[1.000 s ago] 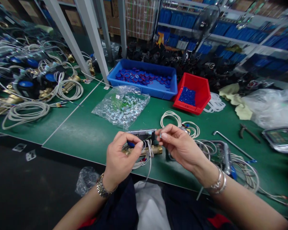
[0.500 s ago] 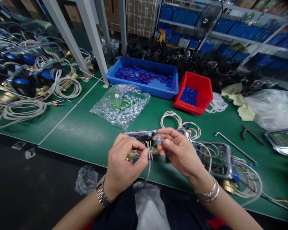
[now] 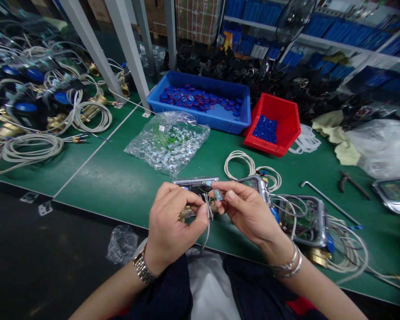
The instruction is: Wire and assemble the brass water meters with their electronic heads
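Observation:
My right hand (image 3: 250, 212) pinches a small clear light-blue wire connector (image 3: 218, 194) between its thumb and fingers. Facing it, my left hand (image 3: 173, 224) is closed, thumb and index finger together at the thin grey cables (image 3: 209, 214); what exactly lies between the tips is partly hidden. Behind the fingers stands a meter with a dark open housing (image 3: 195, 181), another light-blue connector at its edge and a brass body (image 3: 186, 214) below. My hands cover much of it.
A plastic bag of connectors (image 3: 168, 146) lies beyond my hands. Behind it are a blue bin (image 3: 200, 116) of round caps and a red bin (image 3: 288, 133) of small blue parts. To the right lie wired meters (image 3: 303, 218), a hex key (image 3: 333, 205) and pliers (image 3: 355, 184).
My right hand has turned and moved slightly left, showing more of the connector. My left fingertips have shifted right and down to the grey cables. The view has tilted slightly.

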A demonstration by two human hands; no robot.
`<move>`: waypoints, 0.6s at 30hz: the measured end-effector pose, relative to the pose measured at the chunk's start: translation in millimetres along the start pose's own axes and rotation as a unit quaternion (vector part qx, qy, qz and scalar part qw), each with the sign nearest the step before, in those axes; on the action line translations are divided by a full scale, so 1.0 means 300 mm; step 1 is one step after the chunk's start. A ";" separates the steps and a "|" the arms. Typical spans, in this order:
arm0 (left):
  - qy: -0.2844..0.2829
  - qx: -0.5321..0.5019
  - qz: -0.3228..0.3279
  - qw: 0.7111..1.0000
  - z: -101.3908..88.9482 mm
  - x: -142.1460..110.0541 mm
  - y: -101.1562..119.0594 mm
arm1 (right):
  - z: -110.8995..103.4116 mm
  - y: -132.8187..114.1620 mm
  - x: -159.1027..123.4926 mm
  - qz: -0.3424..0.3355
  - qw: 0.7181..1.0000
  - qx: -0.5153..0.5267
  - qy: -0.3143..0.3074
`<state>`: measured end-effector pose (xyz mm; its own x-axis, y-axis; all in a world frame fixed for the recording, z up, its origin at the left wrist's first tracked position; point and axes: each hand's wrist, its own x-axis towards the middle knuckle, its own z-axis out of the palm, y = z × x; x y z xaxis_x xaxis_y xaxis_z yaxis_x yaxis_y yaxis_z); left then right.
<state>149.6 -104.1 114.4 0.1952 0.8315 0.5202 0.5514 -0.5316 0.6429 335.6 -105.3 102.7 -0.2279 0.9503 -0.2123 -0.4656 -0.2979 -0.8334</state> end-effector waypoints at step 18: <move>-0.005 0.003 -0.009 1.000 -0.011 0.001 0.004 | 0.003 0.006 -0.006 -0.029 0.998 -0.050 0.011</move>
<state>147.5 -105.1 117.2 0.1926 0.8423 0.5034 0.5604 -0.5156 0.6481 334.4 -107.5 102.2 -0.1839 0.9679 -0.1714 -0.3901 -0.2320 -0.8911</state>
